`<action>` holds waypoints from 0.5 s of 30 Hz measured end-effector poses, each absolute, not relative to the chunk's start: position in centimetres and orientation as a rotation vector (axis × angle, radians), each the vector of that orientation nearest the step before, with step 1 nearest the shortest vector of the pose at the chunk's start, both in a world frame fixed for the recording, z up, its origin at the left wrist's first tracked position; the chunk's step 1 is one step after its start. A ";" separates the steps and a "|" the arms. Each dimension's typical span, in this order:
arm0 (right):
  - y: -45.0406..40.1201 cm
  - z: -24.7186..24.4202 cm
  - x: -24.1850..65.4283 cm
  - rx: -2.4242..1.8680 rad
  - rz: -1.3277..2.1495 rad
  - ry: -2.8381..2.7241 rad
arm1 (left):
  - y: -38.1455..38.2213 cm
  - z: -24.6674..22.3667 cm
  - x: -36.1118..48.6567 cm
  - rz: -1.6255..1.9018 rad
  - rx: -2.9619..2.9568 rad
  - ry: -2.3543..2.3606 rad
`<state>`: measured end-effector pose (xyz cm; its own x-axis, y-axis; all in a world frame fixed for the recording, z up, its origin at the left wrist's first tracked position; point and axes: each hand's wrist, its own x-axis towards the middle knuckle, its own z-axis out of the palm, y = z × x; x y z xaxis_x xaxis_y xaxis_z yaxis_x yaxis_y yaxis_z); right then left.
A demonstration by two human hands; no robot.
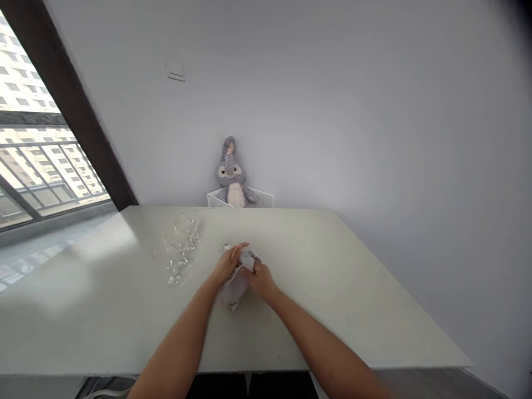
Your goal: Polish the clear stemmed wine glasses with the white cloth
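Observation:
Above the middle of the pale table (pixel 324 260), my left hand (pixel 228 262) is closed around a clear stemmed glass (pixel 225 244), whose round foot sticks out at the upper left of the fingers. A light grey cloth (pixel 236 286) hangs between my two hands. My right hand (pixel 261 279) is closed on the cloth, with its fingers pressed into the folds. The glass's bowl is hidden by the cloth and fingers. Several clear stemmed glasses (pixel 177 277) form a group to the left of my hands.
A white perforated basket (pixel 265 200) holding a grey plush rabbit (pixel 231 173) is at the table's far edge, against the wall. A wall switch (pixel 175 68) is above, on the left. A window (pixel 45 160) with a railing outside takes up the left side.

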<state>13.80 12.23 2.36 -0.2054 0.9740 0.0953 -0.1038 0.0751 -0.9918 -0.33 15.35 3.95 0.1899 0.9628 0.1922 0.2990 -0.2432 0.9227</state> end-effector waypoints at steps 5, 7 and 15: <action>12.8 3.0 15.1 -0.803 1.597 -1.014 | 14.8 4.6 0.3 1.074 1.552 0.845; 12.5 3.2 15.0 -0.847 1.537 -1.127 | 14.8 4.8 0.4 1.094 1.527 0.863; 12.4 2.8 14.0 -1.018 1.409 -1.207 | 15.1 4.1 0.2 1.049 1.614 1.049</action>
